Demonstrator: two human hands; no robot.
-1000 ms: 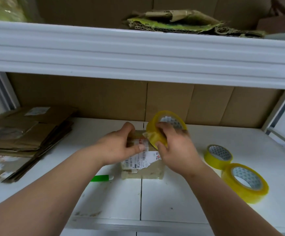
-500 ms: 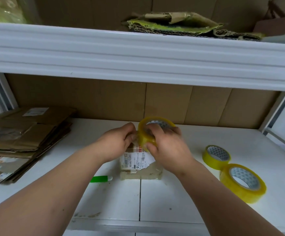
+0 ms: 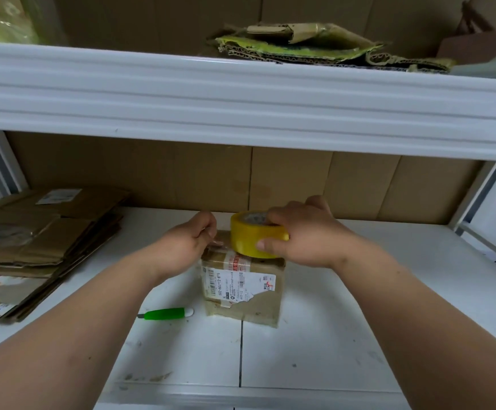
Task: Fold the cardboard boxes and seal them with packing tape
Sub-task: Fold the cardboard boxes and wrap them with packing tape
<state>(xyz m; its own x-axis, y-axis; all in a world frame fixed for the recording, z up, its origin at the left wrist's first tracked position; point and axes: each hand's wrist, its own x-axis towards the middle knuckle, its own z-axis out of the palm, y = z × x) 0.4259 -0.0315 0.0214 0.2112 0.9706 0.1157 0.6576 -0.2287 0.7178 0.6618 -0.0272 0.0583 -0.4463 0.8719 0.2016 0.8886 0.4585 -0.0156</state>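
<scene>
From the head camera: a small cardboard box (image 3: 242, 287) sits on the white shelf (image 3: 344, 335), near the middle, a torn shipping label across its top. The right hand (image 3: 306, 235) grips a yellow roll of packing tape (image 3: 255, 236) — thumb on the roll's near side, fingers curled over the top — and the roll rests on the box's far edge. The left hand (image 3: 189, 242) is at the box's far left corner, fingers curled and pinching what looks like the clear free end of the tape; the strip itself is hard to make out.

Just left of the box lies a green utility knife (image 3: 166, 314), flat on the shelf, apart from both hands. Further left — a stack of flattened cardboard (image 3: 39, 232), labels showing on some sheets. Brown cardboard panels (image 3: 294, 182) line the back. Above, the upper shelf (image 3: 240, 99) carries crumpled cardboard scraps (image 3: 306, 44).
</scene>
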